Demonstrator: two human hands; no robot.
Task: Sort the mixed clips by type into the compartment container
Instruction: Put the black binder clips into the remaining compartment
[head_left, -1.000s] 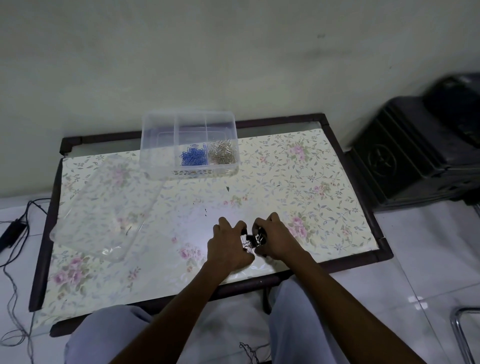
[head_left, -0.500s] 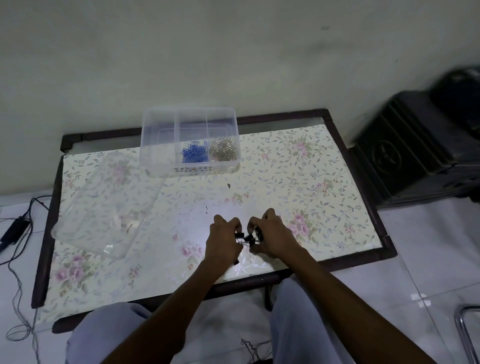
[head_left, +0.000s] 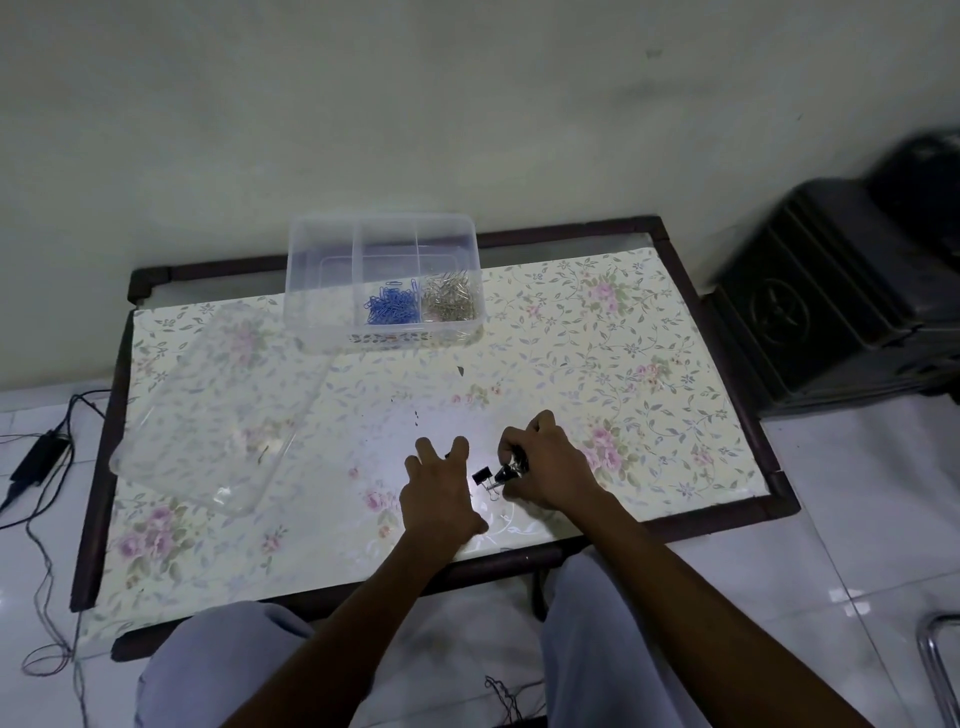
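My right hand (head_left: 545, 465) is curled round a small bunch of black metal binder clips (head_left: 515, 464), gripping them just above the table. One more black binder clip with wire handles (head_left: 483, 476) lies on the surface at 9 o'clock of that bunch, between my two hands. My left hand (head_left: 441, 493) rests palm-down on the table with fingers spread and relaxed, holding nothing; whether it touches the loose clip I cannot tell.

The clear plastic compartment container (head_left: 311, 291) stands at 11 o'clock from my hands, well apart, at the far edge. Its near middle compartment holds blue paper clips (head_left: 392, 309); the near right compartment, at 3 o'clock of those, holds silver paper clips (head_left: 449, 301).

A clear plastic lid (head_left: 208, 410) lies flat at 9 o'clock of my hands. All items rest on the low dark-framed table with a floral covering (head_left: 623, 364). A black box-shaped object (head_left: 841, 301) sits on the floor at 2 o'clock.
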